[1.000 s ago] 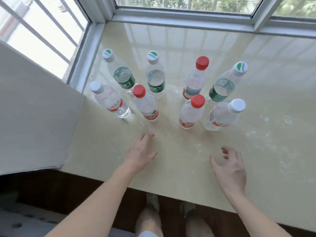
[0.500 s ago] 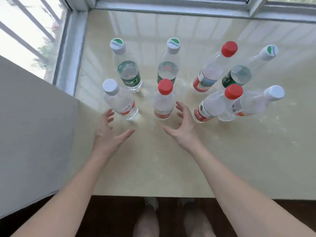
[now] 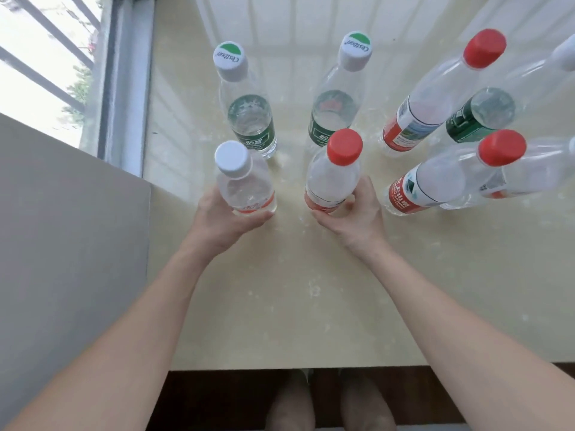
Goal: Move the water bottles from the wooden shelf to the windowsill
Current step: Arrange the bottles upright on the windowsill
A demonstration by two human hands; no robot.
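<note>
While eight clear bottles are standing on the beige windowsill (image 3: 280, 290), the left hand (image 3: 217, 222) is gripping the white-capped bottle (image 3: 241, 185) and the right hand (image 3: 354, 216) is gripping the red-capped bottle (image 3: 334, 175).

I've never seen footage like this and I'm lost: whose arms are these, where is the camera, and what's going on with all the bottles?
The camera sits on a person's head, looking down at their own bare arms. In front is a pale windowsill with water bottles standing in two rows. The left hand is wrapped around the white-capped bottle; the right hand grips the red-capped bottle beside it. Both bottles appear to rest on the sill. Behind stand two green-labelled bottles, and more to the right.
</note>
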